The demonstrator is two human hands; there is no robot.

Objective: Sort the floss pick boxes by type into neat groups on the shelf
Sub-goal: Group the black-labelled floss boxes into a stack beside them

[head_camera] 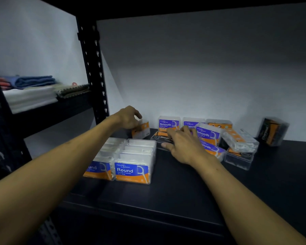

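Two neat rows of clear "Round" floss boxes [132, 161] stand at the shelf's front left. Behind them my left hand [129, 117] grips a tilted clear box with an orange label [142, 130] near the back wall. My right hand [182, 145] lies spread, fingers apart, over a flat black charcoal box [160, 137]. Upright "Smooth" boxes [169, 122] line the back wall, and more "Smooth" boxes [208, 134] lie jumbled to the right of my right hand. A black charcoal box [272, 131] stands alone at the far right.
The dark shelf board [184, 188] runs to a front edge below my arms. A black perforated upright post [94, 71] borders the left side. Folded towels [32, 91] lie on the neighbouring shelf to the left. A white wall closes the back.
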